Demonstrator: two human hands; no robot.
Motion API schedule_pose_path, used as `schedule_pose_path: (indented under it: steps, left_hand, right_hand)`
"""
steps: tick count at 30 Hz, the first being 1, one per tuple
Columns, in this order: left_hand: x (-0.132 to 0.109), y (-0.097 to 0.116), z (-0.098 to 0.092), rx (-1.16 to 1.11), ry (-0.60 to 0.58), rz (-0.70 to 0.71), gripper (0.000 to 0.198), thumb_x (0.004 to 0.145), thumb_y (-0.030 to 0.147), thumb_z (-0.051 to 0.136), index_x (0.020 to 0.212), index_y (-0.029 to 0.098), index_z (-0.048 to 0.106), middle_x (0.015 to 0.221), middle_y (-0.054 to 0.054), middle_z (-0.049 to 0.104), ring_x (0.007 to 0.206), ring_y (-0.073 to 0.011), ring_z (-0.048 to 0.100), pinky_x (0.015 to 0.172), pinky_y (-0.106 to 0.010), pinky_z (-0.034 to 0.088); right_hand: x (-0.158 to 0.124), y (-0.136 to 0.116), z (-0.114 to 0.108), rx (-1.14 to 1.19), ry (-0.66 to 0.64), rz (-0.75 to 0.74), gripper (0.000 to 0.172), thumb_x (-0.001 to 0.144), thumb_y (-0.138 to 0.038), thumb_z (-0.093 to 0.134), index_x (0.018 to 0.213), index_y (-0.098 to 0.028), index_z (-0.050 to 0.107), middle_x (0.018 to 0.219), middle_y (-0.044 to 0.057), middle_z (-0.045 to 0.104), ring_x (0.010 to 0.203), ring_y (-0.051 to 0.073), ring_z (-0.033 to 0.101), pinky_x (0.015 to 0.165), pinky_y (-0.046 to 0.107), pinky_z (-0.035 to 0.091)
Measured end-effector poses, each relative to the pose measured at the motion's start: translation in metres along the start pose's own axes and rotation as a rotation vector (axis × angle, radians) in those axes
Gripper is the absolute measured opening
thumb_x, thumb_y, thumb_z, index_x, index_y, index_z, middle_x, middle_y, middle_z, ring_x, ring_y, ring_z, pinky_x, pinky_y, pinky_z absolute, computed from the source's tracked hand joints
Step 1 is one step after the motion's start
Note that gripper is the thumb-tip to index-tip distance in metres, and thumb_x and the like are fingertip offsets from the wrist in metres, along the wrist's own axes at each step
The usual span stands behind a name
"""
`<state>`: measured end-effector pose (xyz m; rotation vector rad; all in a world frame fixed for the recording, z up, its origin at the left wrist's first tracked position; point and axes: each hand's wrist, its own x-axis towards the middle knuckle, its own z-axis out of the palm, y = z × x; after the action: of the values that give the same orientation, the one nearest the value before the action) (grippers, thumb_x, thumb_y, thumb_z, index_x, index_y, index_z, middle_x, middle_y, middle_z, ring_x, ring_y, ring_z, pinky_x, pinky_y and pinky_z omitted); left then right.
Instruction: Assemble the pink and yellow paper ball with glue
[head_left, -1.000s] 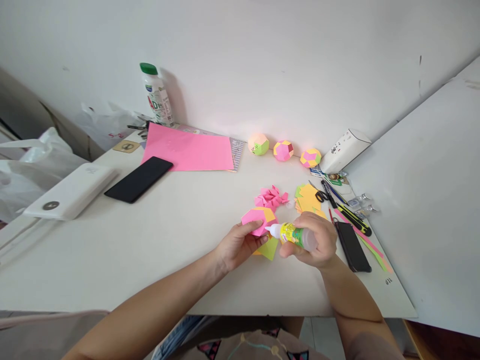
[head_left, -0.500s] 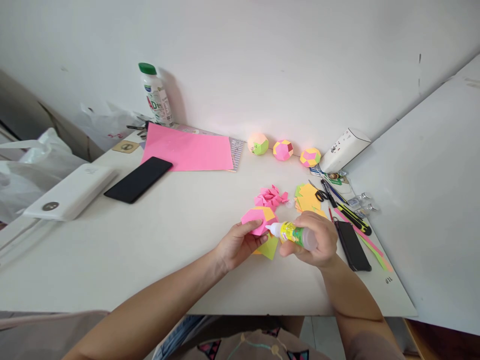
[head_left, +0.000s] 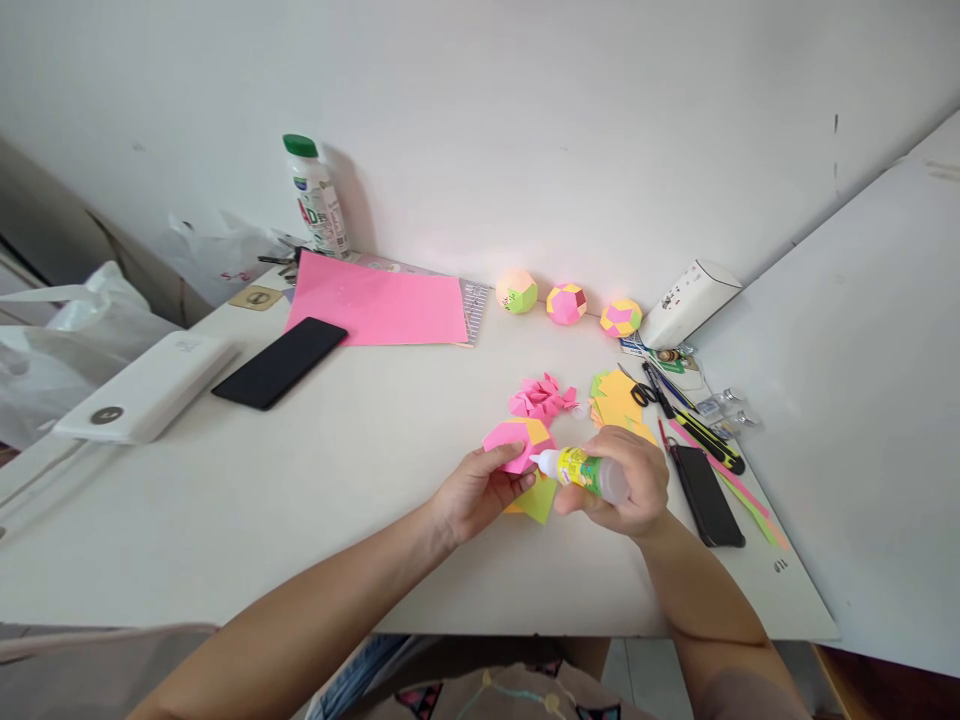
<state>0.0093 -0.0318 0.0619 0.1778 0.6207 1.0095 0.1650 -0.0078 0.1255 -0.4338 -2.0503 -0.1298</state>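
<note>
Near the middle of the table, my left hand (head_left: 476, 492) pinches a pink and orange folded paper piece (head_left: 508, 437) between thumb and fingers. My right hand (head_left: 626, 482) grips a glue bottle (head_left: 581, 468) with a yellow and green label, tilted sideways. Its white nozzle points left and meets the edge of the paper piece; whether glue is coming out I cannot tell. Below the held piece lie green and orange paper sheets (head_left: 538, 500). Just beyond it is a heap of small pink paper pieces (head_left: 541, 396). Yellow-orange paper pieces (head_left: 618, 398) lie farther right.
Three paper balls (head_left: 566, 303) line the wall. On the right lie scissors (head_left: 642, 392), a yellow-black cutter (head_left: 709, 442) and a dark phone (head_left: 707, 495). A pink sheet (head_left: 382, 300), black phone (head_left: 281, 362), white power bank (head_left: 150, 388) and bottle (head_left: 319, 205) are on the left.
My right hand and the glue bottle have shifted slightly left, the nozzle staying at the paper piece's edge. My left hand holds almost still. The whole view has moved a little.
</note>
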Motion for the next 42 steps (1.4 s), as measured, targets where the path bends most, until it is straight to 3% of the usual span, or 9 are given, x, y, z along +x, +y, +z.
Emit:
schedule_pose_path:
  steps: [9, 25, 29, 32, 42]
  left_hand:
    - [-0.0005, -0.0001, -0.0003, 0.025, -0.008, 0.009, 0.011, 0.077, 0.018, 0.066, 0.082, 0.009, 0.064, 0.073, -0.006, 0.064, 0.064, -0.0127, 0.057, 0.064, -0.025, 0.049]
    - [0.0010, -0.0008, -0.0022, -0.005, -0.016, 0.013, 0.009, 0.080, 0.016, 0.062, 0.085, 0.009, 0.065, 0.076, -0.006, 0.065, 0.068, -0.0125, 0.058, 0.065, -0.024, 0.050]
    - [0.0018, -0.0003, -0.0027, -0.051, -0.005, 0.015, 0.008, 0.077, 0.015, 0.066, 0.083, 0.010, 0.066, 0.079, -0.005, 0.066, 0.072, -0.0123, 0.059, 0.068, -0.023, 0.051]
    - [0.0017, -0.0003, -0.0022, -0.034, 0.009, 0.011, 0.008, 0.077, 0.016, 0.066, 0.083, 0.011, 0.066, 0.082, -0.007, 0.066, 0.073, -0.0134, 0.059, 0.069, -0.025, 0.051]
    - [-0.0012, 0.0001, 0.0016, -0.022, 0.016, 0.031, 0.010, 0.076, 0.017, 0.067, 0.083, 0.010, 0.067, 0.082, -0.006, 0.064, 0.072, -0.0129, 0.057, 0.067, -0.024, 0.051]
  right_hand:
    - [0.0009, 0.0001, 0.0004, 0.007, -0.043, 0.021, 0.037, 0.082, -0.050, 0.060, 0.096, -0.018, 0.050, 0.057, -0.001, 0.055, 0.044, 0.012, 0.048, 0.040, 0.024, 0.041]
    - [0.0018, -0.0005, -0.0019, -0.031, -0.009, -0.008, 0.037, 0.082, -0.050, 0.059, 0.095, -0.017, 0.051, 0.055, -0.001, 0.054, 0.043, 0.011, 0.047, 0.038, 0.024, 0.041]
    - [0.0038, -0.0013, -0.0049, -0.058, 0.025, -0.046, 0.035, 0.080, -0.045, 0.064, 0.095, -0.016, 0.052, 0.054, -0.002, 0.054, 0.041, 0.012, 0.048, 0.038, 0.025, 0.042]
    - [0.0049, -0.0024, -0.0058, -0.053, -0.026, -0.067, 0.033, 0.077, -0.038, 0.069, 0.096, -0.016, 0.051, 0.054, -0.002, 0.055, 0.041, 0.012, 0.049, 0.038, 0.025, 0.043]
    - [0.0066, -0.0046, -0.0085, -0.099, -0.040, -0.104, 0.036, 0.082, -0.050, 0.059, 0.094, -0.016, 0.052, 0.053, -0.001, 0.056, 0.042, 0.013, 0.052, 0.039, 0.026, 0.046]
